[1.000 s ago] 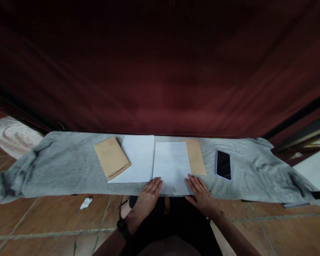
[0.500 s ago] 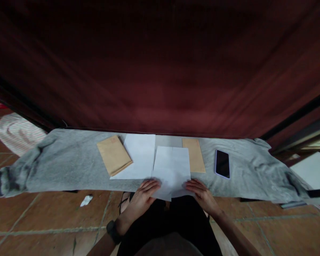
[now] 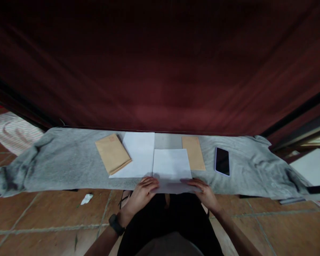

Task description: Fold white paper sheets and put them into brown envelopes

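Observation:
A white sheet of paper (image 3: 171,164) lies in front of me, its near part bent up and shaded at the edge. My left hand (image 3: 145,190) is closed on the near left corner, thumb and fingers together. At the near right corner my right hand (image 3: 202,192) grips the same sheet. To the left lies a stack of white paper (image 3: 141,153), partly under a bundle of brown envelopes (image 3: 113,153). A single brown envelope (image 3: 194,153) rests to the right, its left edge partly beneath the sheet.
A grey cloth (image 3: 69,160) covers the narrow bench. On its right side lies a phone (image 3: 222,161) with a purple case. A dark red panel (image 3: 160,89) rises behind the bench. Crumpled white tissue (image 3: 86,199) lies on the tiled floor (image 3: 56,209).
The sheet's near edge has been bent upward between my hands. A vertical line that ran down the paper no longer shows. Both hands stay at its near corners.

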`<act>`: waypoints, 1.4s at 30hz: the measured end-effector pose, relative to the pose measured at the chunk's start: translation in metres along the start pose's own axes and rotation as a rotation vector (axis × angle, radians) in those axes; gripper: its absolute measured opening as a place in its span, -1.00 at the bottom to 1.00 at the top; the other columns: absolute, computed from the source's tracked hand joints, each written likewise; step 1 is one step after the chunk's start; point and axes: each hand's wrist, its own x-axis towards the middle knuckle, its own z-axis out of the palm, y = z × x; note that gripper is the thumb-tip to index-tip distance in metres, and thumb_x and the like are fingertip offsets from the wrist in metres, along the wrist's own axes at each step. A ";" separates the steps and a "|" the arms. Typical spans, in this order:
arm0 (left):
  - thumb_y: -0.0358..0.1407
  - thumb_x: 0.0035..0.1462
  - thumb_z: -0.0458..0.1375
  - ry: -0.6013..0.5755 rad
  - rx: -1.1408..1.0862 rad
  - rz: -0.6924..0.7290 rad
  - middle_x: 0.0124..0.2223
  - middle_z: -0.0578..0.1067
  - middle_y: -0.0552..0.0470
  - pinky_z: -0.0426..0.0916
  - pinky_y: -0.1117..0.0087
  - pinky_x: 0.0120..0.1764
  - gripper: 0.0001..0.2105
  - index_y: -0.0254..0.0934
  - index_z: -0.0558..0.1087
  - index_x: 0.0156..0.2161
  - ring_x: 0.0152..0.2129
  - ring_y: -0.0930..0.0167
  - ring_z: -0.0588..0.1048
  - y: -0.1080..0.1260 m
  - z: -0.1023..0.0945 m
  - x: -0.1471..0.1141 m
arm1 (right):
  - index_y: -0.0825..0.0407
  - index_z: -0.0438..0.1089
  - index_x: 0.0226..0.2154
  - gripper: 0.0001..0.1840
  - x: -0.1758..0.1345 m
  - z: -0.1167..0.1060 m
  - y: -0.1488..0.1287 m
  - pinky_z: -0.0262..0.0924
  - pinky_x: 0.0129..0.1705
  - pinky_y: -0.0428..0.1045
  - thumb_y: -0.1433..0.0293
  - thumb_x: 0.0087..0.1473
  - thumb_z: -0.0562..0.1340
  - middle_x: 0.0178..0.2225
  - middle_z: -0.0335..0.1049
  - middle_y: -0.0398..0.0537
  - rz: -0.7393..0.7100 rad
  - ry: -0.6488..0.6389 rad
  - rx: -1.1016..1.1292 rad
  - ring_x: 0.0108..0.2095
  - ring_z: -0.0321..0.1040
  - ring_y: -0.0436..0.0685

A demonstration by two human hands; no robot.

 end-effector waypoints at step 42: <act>-0.16 0.37 0.01 -0.062 0.202 -0.960 -0.27 0.61 -0.03 0.22 0.41 -0.34 -0.76 -0.21 0.46 -0.07 -0.29 0.33 0.58 0.009 0.003 0.099 | 0.13 0.19 0.22 -0.50 0.087 0.029 -0.001 0.38 -0.10 0.04 0.37 0.26 0.08 -0.06 0.55 0.16 0.445 0.230 -0.372 -0.14 0.55 0.22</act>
